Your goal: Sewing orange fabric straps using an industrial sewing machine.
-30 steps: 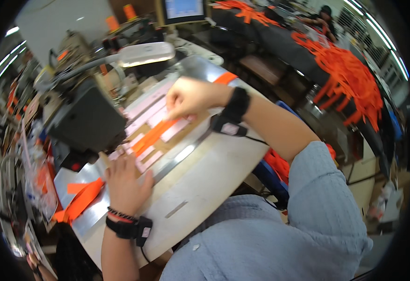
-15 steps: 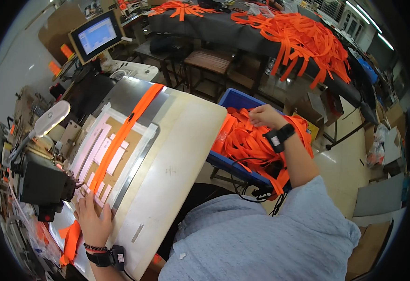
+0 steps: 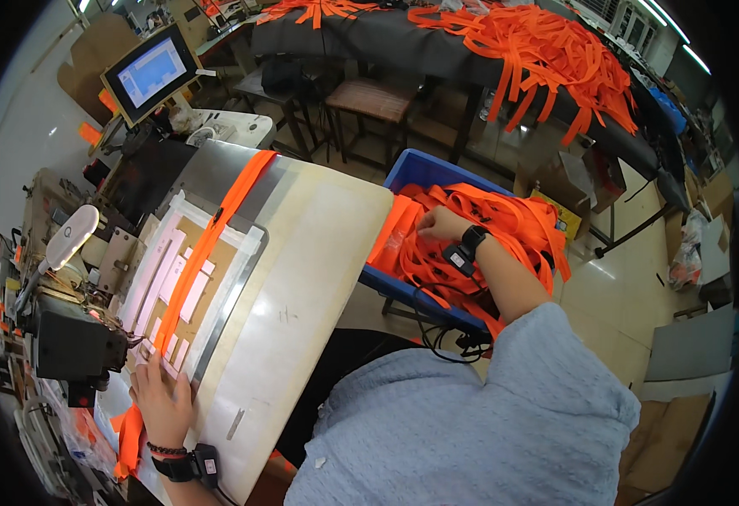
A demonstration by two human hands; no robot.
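A long orange webbing strap (image 3: 199, 271) lies lengthwise over a sewing jig with pink strips (image 3: 163, 285) on a brown board. It has a small dark mark near its upper part. My left hand (image 3: 163, 406) rests by the strap's near end, fingers stretched out and lying flat, beside the black sewing machine head (image 3: 78, 341). To the right, my right hand (image 3: 443, 224) is over a heap of orange straps (image 3: 479, 221) in a blue bin (image 3: 410, 170). Its fingers are curled together; what they hold, if anything, is hidden.
A white lamp (image 3: 72, 236) and a monitor (image 3: 151, 74) stand on the left. Orange strap ends (image 3: 131, 438) hang near my left wrist. Cables (image 3: 445, 350) lie at the bin's near side. Behind are a stool (image 3: 371, 99) and a dark table (image 3: 348, 40) piled with straps.
My right hand has moved left and lower over the heap in the bin, its fingers now nearer the straps. My left hand stays at the strap's near end. The whole view has shifted slightly.
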